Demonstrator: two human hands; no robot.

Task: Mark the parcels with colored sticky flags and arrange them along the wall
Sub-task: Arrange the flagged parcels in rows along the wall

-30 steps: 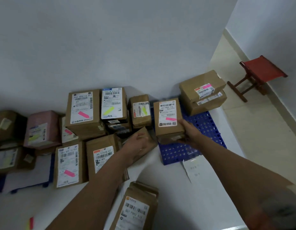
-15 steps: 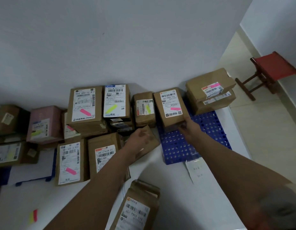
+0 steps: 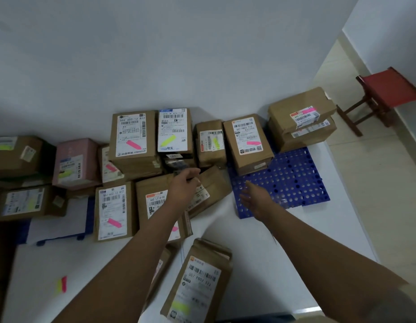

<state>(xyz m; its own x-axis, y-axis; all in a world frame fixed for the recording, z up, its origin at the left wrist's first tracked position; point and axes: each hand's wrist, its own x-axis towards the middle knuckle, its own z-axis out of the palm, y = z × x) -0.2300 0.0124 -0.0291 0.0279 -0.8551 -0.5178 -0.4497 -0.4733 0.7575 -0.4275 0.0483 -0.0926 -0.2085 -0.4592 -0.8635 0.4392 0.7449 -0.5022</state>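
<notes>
A brown parcel with a pink flag (image 3: 247, 142) stands against the wall on the blue perforated pallet (image 3: 295, 183). My right hand (image 3: 256, 198) hovers just in front of it over the pallet, fingers spread and holding nothing. My left hand (image 3: 186, 183) rests with loosely curled fingers on a flat brown parcel (image 3: 211, 190) lying askew. Along the wall stand several flagged parcels, among them one with a pink flag (image 3: 132, 138) and one with a yellow flag (image 3: 173, 130). A small pad of pink and yellow sticky flags (image 3: 61, 284) lies on the white table at the front left.
A parcel with a yellow flag (image 3: 197, 280) lies at the front centre. Two stacked boxes (image 3: 300, 113) sit at the pallet's far right corner. More parcels crowd the left, including a pink box (image 3: 76, 164). A red stool (image 3: 388, 89) stands on the floor beyond the table.
My right hand has let go of the pink-flagged parcel, left against the wall, and drawn back over the pallet. My left hand stayed on the flat parcel.
</notes>
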